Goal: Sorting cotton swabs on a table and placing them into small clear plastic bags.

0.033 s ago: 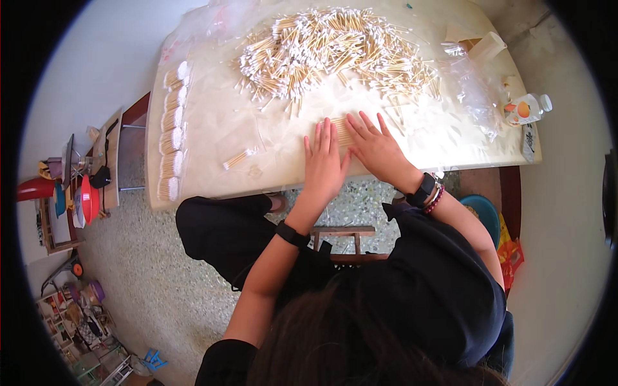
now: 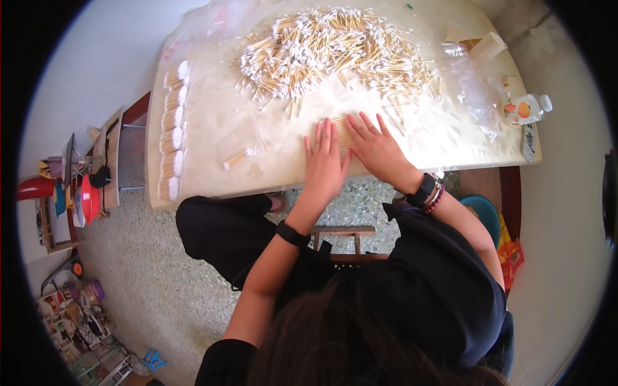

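Both palms face down near the table's front edge, with a flat row of cotton swabs (image 2: 343, 132) between them. My left hand (image 2: 324, 166) has its fingers stretched out, the fingertips at the row's left end. Opposite it, my right hand (image 2: 380, 149) lies with fingers spread at the right end, covering part of the row. Farther back is a big loose heap of cotton swabs (image 2: 335, 48), white-tipped with pale sticks. A small bundle of swabs (image 2: 239, 158) lies left of my hands. Several bundled swabs (image 2: 171, 139) line the table's left edge.
The table (image 2: 277, 135) has a pale plastic cover. To the right stand a bottle with a white cap (image 2: 524, 109), clear plastic bags (image 2: 476, 93) and a pale roll (image 2: 488, 47). Below the table are a wooden stool (image 2: 344, 231) and a blue basin (image 2: 481, 215).
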{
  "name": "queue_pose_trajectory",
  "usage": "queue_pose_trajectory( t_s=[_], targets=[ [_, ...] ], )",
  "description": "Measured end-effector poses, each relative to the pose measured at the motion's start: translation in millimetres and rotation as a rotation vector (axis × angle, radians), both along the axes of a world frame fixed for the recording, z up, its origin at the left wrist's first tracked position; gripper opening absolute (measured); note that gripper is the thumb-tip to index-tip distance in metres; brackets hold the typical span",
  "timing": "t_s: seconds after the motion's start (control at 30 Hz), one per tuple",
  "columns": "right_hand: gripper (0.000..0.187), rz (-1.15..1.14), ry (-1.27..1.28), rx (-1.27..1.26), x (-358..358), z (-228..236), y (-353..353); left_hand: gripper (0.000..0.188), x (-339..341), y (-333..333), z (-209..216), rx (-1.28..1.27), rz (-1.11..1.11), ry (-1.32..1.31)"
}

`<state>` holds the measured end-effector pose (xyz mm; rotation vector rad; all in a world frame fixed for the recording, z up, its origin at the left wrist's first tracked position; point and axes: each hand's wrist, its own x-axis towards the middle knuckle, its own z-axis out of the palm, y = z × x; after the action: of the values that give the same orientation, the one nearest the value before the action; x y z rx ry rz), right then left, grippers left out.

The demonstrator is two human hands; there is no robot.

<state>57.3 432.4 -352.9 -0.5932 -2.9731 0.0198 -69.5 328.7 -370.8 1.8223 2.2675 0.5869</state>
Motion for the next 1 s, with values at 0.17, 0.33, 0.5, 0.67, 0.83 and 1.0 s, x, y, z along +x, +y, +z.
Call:
queue_pose_trajectory(
  t_s=[0.17,0.33,0.5,0.67,0.83,1.0],
  targets=[
    [0.058,-0.002,0.034,-0.028,7,4,-4,0.071,4,-9,5,0.015,0.049,-0.008],
    [0.062,0.022,0.022,-0.06,19,10,-9,0.071,19,-22,5,-0.048,0.086,0.069],
    [0.063,0.015,0.008,-0.075,23,8,-10,0.069,28,-25,3,-0.041,0.146,0.066],
    [0.067,0.017,0.004,-0.091,24,10,-11,0.072,34,-24,9,-0.057,0.156,0.061],
    [0.067,0.02,0.012,-0.081,24,12,-11,0.073,34,-23,12,-0.078,0.158,0.05],
    [0.067,0.017,0.007,-0.08,25,14,-11,0.073,35,-23,11,-0.083,0.154,0.038]
  ],
)
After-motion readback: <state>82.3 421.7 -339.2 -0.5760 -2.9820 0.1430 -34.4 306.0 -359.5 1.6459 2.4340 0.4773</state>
